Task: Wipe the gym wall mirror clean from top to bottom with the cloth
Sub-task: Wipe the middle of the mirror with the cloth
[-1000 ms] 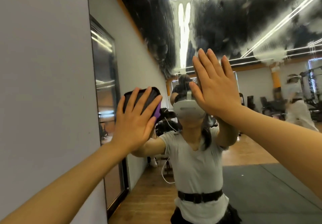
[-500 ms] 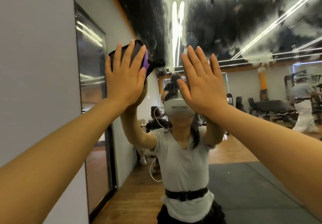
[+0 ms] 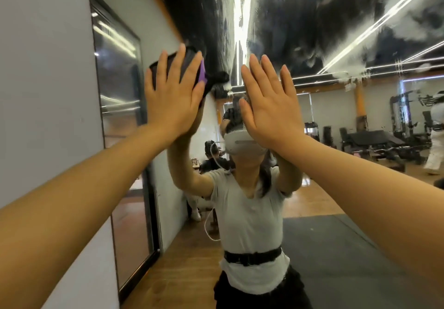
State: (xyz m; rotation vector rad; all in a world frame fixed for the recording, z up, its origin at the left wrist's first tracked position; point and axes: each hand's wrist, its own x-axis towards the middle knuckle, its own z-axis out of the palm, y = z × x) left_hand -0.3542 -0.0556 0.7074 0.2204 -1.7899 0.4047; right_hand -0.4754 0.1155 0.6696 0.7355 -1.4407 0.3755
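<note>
The wall mirror (image 3: 336, 44) fills the view ahead, with white smeared streaks across its upper part. My left hand (image 3: 174, 97) presses a dark cloth with a purple edge (image 3: 203, 74) flat against the glass near the mirror's left edge, at about head height. My right hand (image 3: 269, 103) rests flat on the glass just to the right, fingers spread, holding nothing. My own reflection stands between both arms.
A grey wall (image 3: 48, 92) with a dark-framed glass panel (image 3: 120, 121) runs along the left. Reflected in the mirror are a wooden floor, a dark mat (image 3: 336, 248), gym machines and a person in white (image 3: 436, 138) at the far right.
My left hand with the cloth has moved up the glass from chest height to head height, then held there. My right hand has stayed flat on the mirror.
</note>
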